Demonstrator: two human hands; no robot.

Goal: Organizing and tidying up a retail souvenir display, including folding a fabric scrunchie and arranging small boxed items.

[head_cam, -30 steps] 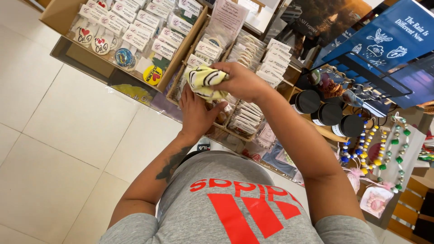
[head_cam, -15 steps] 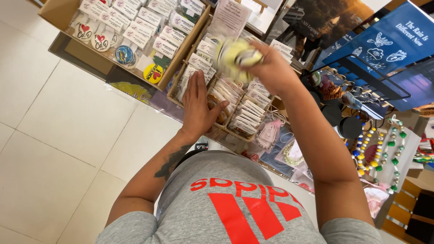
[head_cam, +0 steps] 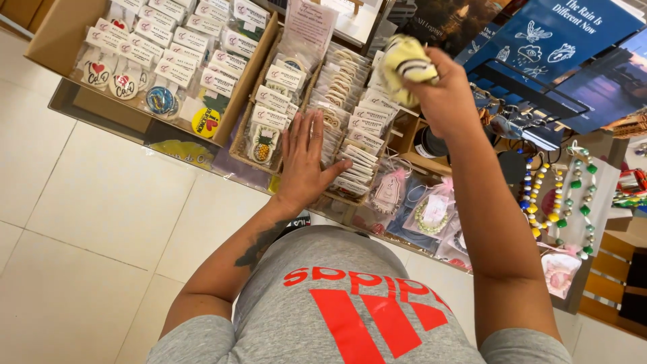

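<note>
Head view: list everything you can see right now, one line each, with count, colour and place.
cloth: one, yellow with white and dark stripes, bunched in the right hand, raised over the display
wicker tray: one, tan, centre of the counter, holding rows of white-carded packets
cardboard box: one, brown, upper left, holding carded stickers
pineapple sticker: one, yellow, front of the tray
bead strings: several, yellow, blue and green, right side
pink-ribbon bags: a few, clear, below the tray
blue books: several, upper right
floor tiles: white, left
left hand: flat on the packets, fingers spread
right hand: closed on the cloth
</note>
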